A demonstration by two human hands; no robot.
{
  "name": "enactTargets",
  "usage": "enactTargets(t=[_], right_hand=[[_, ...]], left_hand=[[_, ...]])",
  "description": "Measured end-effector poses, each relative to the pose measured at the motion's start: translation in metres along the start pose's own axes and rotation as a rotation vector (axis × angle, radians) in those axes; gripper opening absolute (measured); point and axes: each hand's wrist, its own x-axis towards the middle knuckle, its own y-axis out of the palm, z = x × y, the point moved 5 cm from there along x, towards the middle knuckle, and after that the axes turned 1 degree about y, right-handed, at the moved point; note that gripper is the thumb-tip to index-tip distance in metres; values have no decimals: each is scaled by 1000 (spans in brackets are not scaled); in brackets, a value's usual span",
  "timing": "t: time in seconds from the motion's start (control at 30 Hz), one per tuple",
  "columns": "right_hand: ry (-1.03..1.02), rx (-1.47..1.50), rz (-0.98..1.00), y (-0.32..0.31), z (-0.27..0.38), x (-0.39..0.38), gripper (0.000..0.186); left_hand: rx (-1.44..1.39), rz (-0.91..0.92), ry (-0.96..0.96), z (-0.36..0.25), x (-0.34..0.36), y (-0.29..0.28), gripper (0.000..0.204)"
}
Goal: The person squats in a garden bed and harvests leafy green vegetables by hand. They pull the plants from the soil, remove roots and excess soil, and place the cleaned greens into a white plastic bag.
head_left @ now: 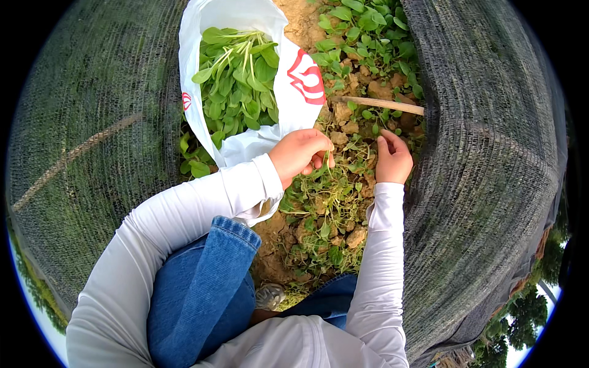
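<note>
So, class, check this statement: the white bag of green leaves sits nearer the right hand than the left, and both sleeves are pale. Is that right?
Not quite. The head view shows the white bag of green leaves nearer the left hand than the right hand. Both sleeves are pale, as stated.

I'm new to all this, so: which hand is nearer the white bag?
The left hand, right beside the white bag; the right hand is farther off, near the right-side dark netting.

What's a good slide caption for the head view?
Right hand near leafy plants, left hand by a white bag of greens, between dark netting.
</note>
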Motion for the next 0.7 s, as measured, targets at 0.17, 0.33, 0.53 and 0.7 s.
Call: enactTargets(t=[0.17,0.33,0.53,0.7], right_hand=[[-168,-394,8,18,-11,57,20],[-384,-565,8,31,-24,72,20],[-282,-522,54,28,-22,66,14],[-239,-637,47,24,-22,66,13]], left_hand=[[-33,-18,-16,-5,-10,1,18],[31,-39,7,-9,-14,-1,20],[-25,-19,92,-7,-12,-7,17],[-46,-17,73,-7,-10,-4,17]])
